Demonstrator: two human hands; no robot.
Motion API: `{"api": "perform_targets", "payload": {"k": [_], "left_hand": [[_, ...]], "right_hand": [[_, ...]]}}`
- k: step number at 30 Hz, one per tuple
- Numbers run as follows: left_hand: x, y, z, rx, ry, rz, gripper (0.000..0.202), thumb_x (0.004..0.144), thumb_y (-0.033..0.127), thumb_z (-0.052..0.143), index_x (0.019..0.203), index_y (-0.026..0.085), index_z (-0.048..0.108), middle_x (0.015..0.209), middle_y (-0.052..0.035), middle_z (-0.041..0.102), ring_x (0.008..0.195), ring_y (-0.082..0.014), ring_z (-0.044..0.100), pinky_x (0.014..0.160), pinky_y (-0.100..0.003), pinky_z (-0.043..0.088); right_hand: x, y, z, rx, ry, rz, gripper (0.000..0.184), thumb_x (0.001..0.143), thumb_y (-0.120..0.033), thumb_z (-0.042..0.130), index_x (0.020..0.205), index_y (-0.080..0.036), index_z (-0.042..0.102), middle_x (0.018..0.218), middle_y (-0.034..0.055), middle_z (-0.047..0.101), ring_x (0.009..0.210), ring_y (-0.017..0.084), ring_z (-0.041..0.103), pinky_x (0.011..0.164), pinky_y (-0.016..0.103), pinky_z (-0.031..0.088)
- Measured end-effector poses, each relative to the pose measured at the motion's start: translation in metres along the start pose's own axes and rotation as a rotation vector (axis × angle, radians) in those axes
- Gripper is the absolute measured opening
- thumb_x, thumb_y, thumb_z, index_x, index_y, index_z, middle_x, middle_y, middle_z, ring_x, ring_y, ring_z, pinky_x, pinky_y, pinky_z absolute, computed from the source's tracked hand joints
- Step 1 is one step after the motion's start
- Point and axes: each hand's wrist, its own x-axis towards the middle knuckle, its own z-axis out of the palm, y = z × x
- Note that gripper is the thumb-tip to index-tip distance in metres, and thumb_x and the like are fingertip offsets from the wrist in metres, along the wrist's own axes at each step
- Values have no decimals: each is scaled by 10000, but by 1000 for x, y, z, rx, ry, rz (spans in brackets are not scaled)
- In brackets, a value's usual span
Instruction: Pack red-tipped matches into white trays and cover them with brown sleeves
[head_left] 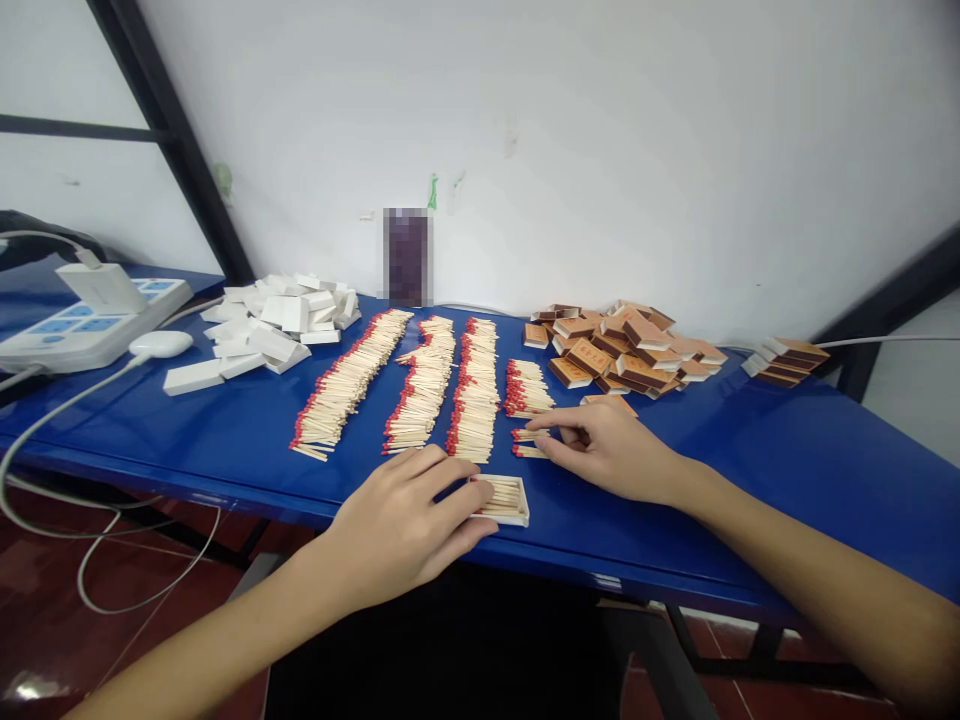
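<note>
Near the table's front edge lies a white matchbox tray (514,500) with several matches in it. My left hand (420,510) grips its left end, fingers over the matches and thumb along the near side. To the right, my right hand (600,445) has thumb and forefinger close together at the ends of a few red-tipped matches (529,451) on the table. Whether it pinches any of them is hard to make out. Behind those sits a short row of matches (528,387). Three longer rows of matches (474,390) stretch toward the wall on the left.
At the back left is a heap of white trays (283,315). Brown matchbox sleeves (622,345) are piled at the back right, with a small stack of matchboxes (787,360) farther right. A power strip (97,315) with white cables occupies the left end.
</note>
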Motion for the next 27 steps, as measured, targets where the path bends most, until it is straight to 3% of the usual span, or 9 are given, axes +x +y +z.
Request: {"api": "perform_targets", "payload": {"k": [7, 13, 21, 27], "left_hand": [[0, 1, 1, 40, 11, -48, 351, 1004, 337, 530, 1310, 168, 500, 1076, -58, 699, 898, -225, 630, 794, -380, 513], [0, 1, 1, 46, 12, -41, 331, 1009, 326, 520, 1298, 165, 508, 1084, -65, 701, 902, -222, 634, 816, -375, 507], [-1, 1, 0, 47, 9, -31, 322, 1007, 326, 525, 1283, 161, 526, 1083, -64, 702, 911, -218, 638, 814, -369, 508], [0, 1, 0, 38, 12, -29, 309, 1002, 318, 533, 1268, 163, 535, 1057, -59, 703, 901, -222, 639, 800, -373, 509]], "right_hand": [[-2, -1, -2, 15, -32, -23, 249, 915, -362, 595, 973, -200, 774, 463, -69, 415, 418, 91, 395, 487, 235, 304], [-2, -5, -7, 12, -79, -61, 257, 910, -387, 614, 1028, -208, 754, 524, -60, 451, 466, 96, 431, 521, 236, 332], [3, -7, -10, 172, -168, 46, 257, 909, -411, 613, 927, -206, 768, 533, -54, 415, 487, 101, 379, 487, 241, 296], [3, -5, -9, 157, -114, 1, 195, 903, -334, 623, 895, -211, 773, 699, 6, 545, 575, 115, 442, 519, 245, 342]]}}
